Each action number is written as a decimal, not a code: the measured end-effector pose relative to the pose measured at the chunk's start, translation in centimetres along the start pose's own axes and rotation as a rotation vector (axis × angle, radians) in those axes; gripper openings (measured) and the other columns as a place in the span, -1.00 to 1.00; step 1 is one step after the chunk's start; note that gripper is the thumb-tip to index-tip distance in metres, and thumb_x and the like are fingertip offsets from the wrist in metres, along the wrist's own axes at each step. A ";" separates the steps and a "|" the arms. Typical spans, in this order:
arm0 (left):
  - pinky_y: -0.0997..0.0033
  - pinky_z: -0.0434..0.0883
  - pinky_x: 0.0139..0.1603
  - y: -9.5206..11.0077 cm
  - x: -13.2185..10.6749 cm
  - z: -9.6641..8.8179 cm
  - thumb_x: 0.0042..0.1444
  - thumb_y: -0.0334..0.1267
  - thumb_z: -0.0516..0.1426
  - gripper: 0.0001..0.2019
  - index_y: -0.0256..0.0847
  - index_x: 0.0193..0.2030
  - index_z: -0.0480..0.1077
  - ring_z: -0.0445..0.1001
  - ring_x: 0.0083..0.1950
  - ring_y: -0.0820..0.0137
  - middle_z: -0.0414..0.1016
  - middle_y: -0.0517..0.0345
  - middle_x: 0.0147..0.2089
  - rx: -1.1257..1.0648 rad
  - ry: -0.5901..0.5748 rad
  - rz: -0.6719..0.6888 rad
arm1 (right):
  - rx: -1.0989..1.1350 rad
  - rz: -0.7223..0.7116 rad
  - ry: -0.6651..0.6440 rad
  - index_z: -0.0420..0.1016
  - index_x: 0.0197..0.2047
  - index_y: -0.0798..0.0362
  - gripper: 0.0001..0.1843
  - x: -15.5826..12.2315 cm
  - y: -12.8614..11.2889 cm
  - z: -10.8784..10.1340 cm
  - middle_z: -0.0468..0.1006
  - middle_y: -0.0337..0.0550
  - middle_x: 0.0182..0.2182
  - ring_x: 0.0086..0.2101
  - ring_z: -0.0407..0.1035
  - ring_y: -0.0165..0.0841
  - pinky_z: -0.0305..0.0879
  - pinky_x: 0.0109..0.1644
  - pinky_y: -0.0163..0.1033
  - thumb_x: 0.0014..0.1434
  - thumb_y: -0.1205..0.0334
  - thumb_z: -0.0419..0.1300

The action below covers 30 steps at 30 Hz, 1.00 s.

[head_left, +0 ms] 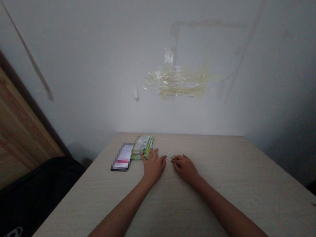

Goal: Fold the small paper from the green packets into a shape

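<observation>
Right hand (186, 167) rests on the pale wood-grain bench (224, 181) with its fingertips pinched on a small white-and-green flat sachet (170, 156), which lies on the bench between the two hands; left hand (153, 166) lies open, palm down, fingertips touching the near edge of a stack of green-and-white flat packets (142, 146), just beside a dark rectangular blurred slab (122, 158). The sachet is judged light, thin and pliable, liable to crumple or slide on the smooth top; best taken at an edge or corner, between thumb and forefinger.
</observation>
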State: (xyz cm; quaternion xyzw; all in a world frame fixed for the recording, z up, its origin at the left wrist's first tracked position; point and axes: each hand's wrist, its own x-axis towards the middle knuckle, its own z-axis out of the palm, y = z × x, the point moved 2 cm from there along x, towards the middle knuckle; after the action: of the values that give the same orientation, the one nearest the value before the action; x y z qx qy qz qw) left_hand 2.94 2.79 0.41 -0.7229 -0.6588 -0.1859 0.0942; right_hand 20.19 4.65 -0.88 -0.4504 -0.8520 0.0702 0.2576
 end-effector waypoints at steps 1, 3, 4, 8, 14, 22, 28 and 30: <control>-0.50 -0.34 0.25 -0.1 0.0 0.0 0.23 -0.02 0.01 -0.70 0.25 0.03 0.47 0.01 0.39 0.00 0.25 0.05 0.31 -0.007 -0.004 -0.003 | -0.001 -0.004 0.005 0.54 0.00 -0.10 -0.68 0.0 0.0 0.0 0.57 -0.18 -0.07 -0.08 0.43 -0.36 0.03 0.30 -0.04 0.29 0.27 0.04; -0.50 -0.33 0.25 -0.3 -0.1 0.1 0.22 0.00 0.01 -0.69 0.28 0.04 0.45 0.00 0.39 0.00 0.25 0.08 0.31 -0.015 -0.008 -0.005 | 0.004 -0.012 0.013 0.54 0.00 -0.10 -0.68 0.0 0.2 0.2 0.57 -0.18 -0.07 -0.09 0.44 -0.36 0.03 0.30 -0.05 0.29 0.26 0.04; -0.50 -0.33 0.25 -0.4 -0.2 0.2 0.22 0.00 0.01 -0.69 0.28 0.04 0.45 0.00 0.39 0.00 0.24 0.09 0.31 -0.018 -0.007 -0.004 | 0.009 -0.015 0.016 0.54 0.00 -0.10 -0.68 0.0 0.3 0.2 0.57 -0.17 -0.07 -0.09 0.44 -0.36 0.03 0.30 -0.04 0.29 0.26 0.04; -0.50 -0.32 0.26 -0.5 -0.2 0.6 0.22 0.06 0.00 -0.67 0.29 0.06 0.44 -0.03 0.40 -0.01 0.18 0.14 0.36 -0.024 0.008 0.022 | 0.046 -0.024 0.018 0.54 0.01 -0.10 -0.68 0.1 0.7 0.6 0.57 -0.17 -0.06 -0.07 0.43 -0.35 0.03 0.30 -0.02 0.28 0.26 0.04; -0.52 -0.41 0.24 -0.6 0.1 0.5 0.20 0.11 0.00 -0.65 0.32 0.07 0.42 -0.05 0.41 -0.04 0.12 0.18 0.40 -0.023 0.029 0.088 | 0.077 -0.033 0.024 0.55 -0.01 -0.09 -0.68 0.0 0.7 0.4 0.57 -0.15 -0.05 -0.07 0.43 -0.34 0.01 0.31 0.00 0.28 0.26 0.04; -0.48 -0.41 0.25 -0.7 0.6 0.6 0.21 0.12 -0.02 -0.66 0.33 0.04 0.44 -0.05 0.42 -0.02 0.18 0.10 0.37 -0.015 0.000 0.008 | 0.078 -0.019 0.018 0.54 0.01 -0.10 -0.68 -0.1 0.6 0.4 0.56 -0.16 -0.03 -0.04 0.42 -0.33 0.01 0.31 0.00 0.28 0.27 0.05; -0.52 -0.34 0.24 -1.0 0.4 1.2 0.22 0.14 -0.04 -0.65 0.37 0.07 0.41 -0.08 0.43 -0.03 0.13 0.12 0.39 -0.032 -0.028 -0.019 | 0.095 -0.031 0.011 0.53 0.02 -0.11 -0.67 0.0 0.7 0.4 0.56 -0.15 -0.02 -0.04 0.42 -0.31 0.02 0.31 0.04 0.27 0.28 0.06; -0.51 -0.33 0.25 -1.0 0.3 1.2 0.22 0.12 -0.04 -0.65 0.34 0.08 0.41 -0.08 0.43 -0.03 0.11 0.14 0.40 -0.039 -0.031 0.001 | 0.099 -0.042 0.020 0.54 0.02 -0.12 -0.67 0.0 0.8 0.4 0.56 -0.15 -0.03 -0.04 0.43 -0.30 0.02 0.31 0.06 0.27 0.28 0.06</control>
State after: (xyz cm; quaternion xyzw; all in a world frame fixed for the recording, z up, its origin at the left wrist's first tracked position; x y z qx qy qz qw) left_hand 2.15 3.65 -0.65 -0.7277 -0.6561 -0.1875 0.0698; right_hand 20.53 5.20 -1.52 -0.4198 -0.8541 0.1024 0.2894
